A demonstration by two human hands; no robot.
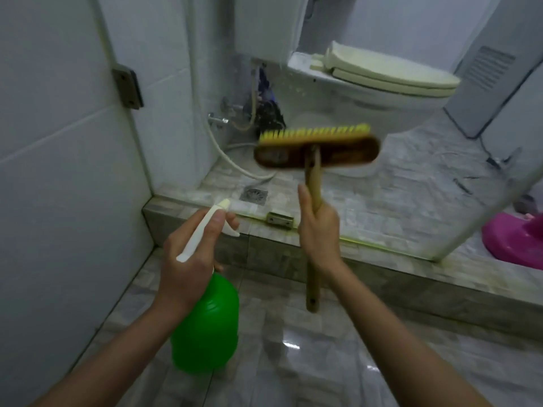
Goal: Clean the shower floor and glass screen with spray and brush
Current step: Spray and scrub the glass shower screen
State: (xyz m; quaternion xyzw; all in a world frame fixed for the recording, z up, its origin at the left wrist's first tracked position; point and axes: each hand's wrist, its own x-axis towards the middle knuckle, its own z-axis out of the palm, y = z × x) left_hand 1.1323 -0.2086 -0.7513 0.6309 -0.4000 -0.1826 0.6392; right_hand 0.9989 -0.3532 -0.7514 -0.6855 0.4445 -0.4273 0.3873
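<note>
My left hand (pixel 194 248) grips the white trigger head of a green spray bottle (pixel 205 321), nozzle pointing towards the glass screen (pixel 382 201) ahead. In my right hand (pixel 318 230) I hold the wooden handle of a scrubbing brush (pixel 317 148), raised upright in front of the glass. Its yellow bristles face away from me. The glass screen stands on a raised stone kerb (pixel 367 268). The shiny grey tiled shower floor (pixel 293 362) lies below my arms.
Behind the glass stand a white toilet (pixel 376 83) with its lid down, a floor drain (pixel 254 195) and a hose with a valve (pixel 219 120). A pink plastic basin (pixel 511 242) sits at the right. White tiled wall (pixel 58 142) closes the left side.
</note>
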